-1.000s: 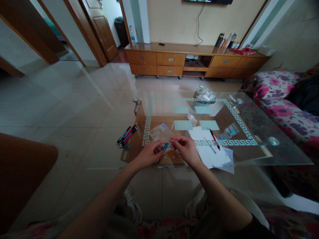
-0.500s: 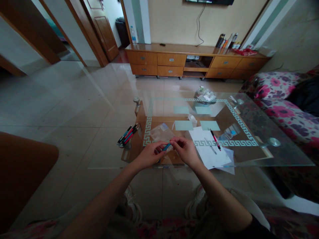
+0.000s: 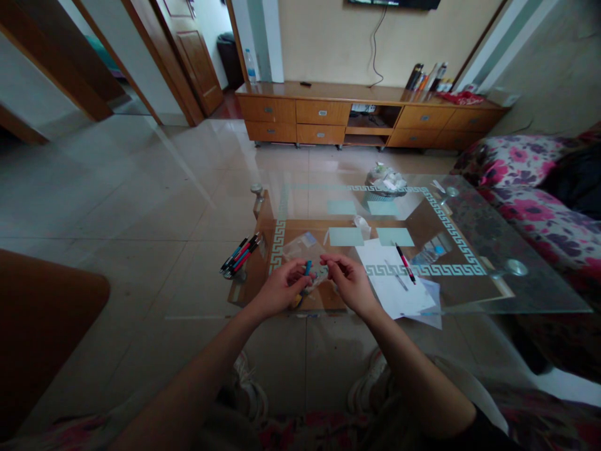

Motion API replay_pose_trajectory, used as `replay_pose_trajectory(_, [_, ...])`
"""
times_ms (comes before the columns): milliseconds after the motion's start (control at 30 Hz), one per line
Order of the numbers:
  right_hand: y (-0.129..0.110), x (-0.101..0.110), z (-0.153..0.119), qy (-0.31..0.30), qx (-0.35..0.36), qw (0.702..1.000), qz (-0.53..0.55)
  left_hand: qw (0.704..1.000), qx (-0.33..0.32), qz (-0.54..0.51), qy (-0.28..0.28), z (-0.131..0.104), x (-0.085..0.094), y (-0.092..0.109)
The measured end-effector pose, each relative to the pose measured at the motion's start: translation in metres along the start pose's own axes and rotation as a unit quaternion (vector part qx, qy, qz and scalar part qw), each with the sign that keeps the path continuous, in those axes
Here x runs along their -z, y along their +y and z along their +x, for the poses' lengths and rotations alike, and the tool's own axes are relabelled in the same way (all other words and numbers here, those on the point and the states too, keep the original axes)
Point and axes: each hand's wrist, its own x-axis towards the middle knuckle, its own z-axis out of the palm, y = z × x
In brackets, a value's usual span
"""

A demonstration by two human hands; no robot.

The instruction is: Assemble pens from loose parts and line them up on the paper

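Above the near edge of the glass table, my left hand holds a small blue piece between thumb and fingers. My right hand is a short way to its right, its thumb and fingertips pinched together; whatever they hold is too small to name. Behind the hands lies a clear plastic bag. Several pens in black, blue and red lie bundled to the left. White paper sheets lie at the right, with a red and black pen on them.
A basket filled with crumpled white material shows near the table's far side. A plastic bottle is right of the papers. Beyond stands a long wooden cabinet, and a floral sofa is at the right.
My hands have moved apart. The blue piece has tilted more upright in my left hand, and my right fingers have come away from it.
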Motion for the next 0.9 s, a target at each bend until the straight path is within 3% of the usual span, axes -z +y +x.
replay_pose_trajectory(133, [0.001,0.004,0.002,0.033,-0.013,0.999,0.011,0.996,-0.008,-0.077,0.039,0.002,0.001,0.004])
replay_pose_trajectory(333, [0.004,0.014,0.008,0.054,-0.019,0.998,-0.013,0.993,-0.015,-0.097,0.071,0.002,0.003,0.008])
replay_pose_trajectory(533, [0.006,0.051,0.018,0.095,-0.052,0.973,-0.202,0.993,-0.023,-0.079,0.079,0.000,0.003,0.007])
replay_pose_trajectory(733, [0.012,0.065,0.016,0.012,-0.073,0.906,-0.416,0.995,-0.021,-0.052,0.081,0.001,0.003,0.007])
replay_pose_trajectory(900, [0.014,0.055,0.012,-0.056,-0.095,0.876,-0.470,0.995,-0.036,0.008,0.092,-0.001,0.003,0.008])
